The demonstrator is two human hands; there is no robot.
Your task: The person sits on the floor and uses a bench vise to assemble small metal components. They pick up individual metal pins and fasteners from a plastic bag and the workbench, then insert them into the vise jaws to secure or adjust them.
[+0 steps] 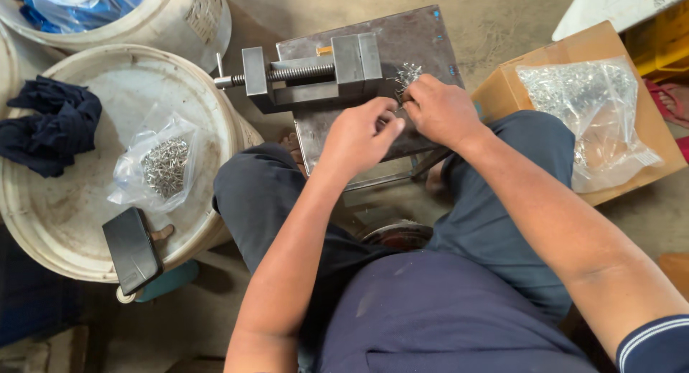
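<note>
A grey metal vise [316, 75] sits on a small steel table [423, 39] between my knees. Just right of the vise lies a small heap of shiny metal pieces [408, 75]. My right hand [441, 111] rests at that heap, fingers closed on a small metal piece at its lower edge. My left hand [359, 136] is beside it, thumb and forefinger pinched toward the same spot; what they grip is hidden.
A white bucket lid [79, 215] at left carries a clear bag of metal pieces [161, 165], a dark cloth [54, 125] and a black phone [131, 249]. A cardboard box [502, 89] at right holds a bigger bag of metal pieces [588, 107]. A white bucket [179, 17] stands behind.
</note>
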